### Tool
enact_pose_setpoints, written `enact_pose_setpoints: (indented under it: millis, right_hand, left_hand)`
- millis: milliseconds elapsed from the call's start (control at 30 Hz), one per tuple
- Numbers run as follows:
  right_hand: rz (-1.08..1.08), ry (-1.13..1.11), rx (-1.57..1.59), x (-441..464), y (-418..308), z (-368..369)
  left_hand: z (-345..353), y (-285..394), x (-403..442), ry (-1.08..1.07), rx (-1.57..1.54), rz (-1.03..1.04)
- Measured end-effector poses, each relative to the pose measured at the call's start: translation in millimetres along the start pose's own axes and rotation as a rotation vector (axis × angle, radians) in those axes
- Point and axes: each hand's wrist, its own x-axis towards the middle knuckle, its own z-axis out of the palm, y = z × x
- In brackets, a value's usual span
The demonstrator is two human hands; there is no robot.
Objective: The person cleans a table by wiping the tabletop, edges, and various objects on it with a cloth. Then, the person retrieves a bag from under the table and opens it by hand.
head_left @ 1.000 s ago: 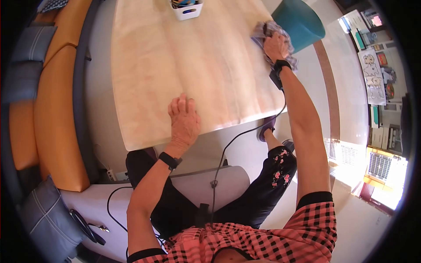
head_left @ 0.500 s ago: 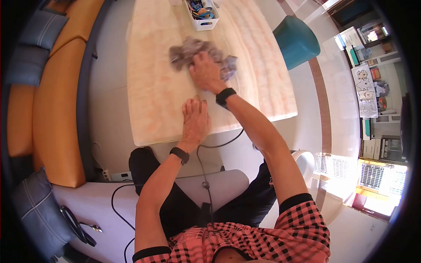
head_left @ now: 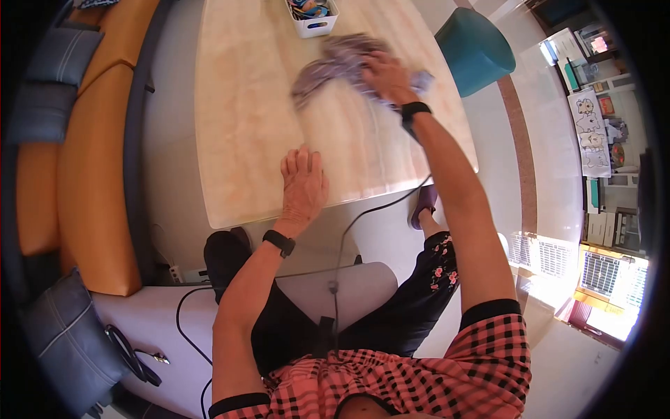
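Observation:
A crumpled greyish-purple cloth [head_left: 340, 64] lies spread on the pale marbled table [head_left: 244, 126], blurred by motion. My right hand [head_left: 386, 77] presses down on its right part, fingers bent into the fabric. The fingertips are partly lost in the folds. Nearer the table's front edge, my left hand [head_left: 304, 187] rests on the bare surface with nothing in it, its fingers slightly curled and a little apart. Each wrist wears a dark band.
At the far side of the table stands a white basket [head_left: 317, 26] with small coloured items. A teal stool [head_left: 474, 52] is beyond the right edge. The orange sofa [head_left: 94, 181] runs along the left. A black cable [head_left: 370, 209] hangs before the table's front edge.
My right hand has slid right and away from me across the table, dragging the cloth along and stretching it out. My left hand has stayed almost in place.

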Motion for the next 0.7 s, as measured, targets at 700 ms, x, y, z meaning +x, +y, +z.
enact_pose_setpoints:
  millis: [700]
  right_hand:
    - [0.284,0.141,0.026,-155.5,-97.8,-38.9]
  left_hand:
    - [-12.9,-36.3,-1.6,0.185,0.034,-0.005]
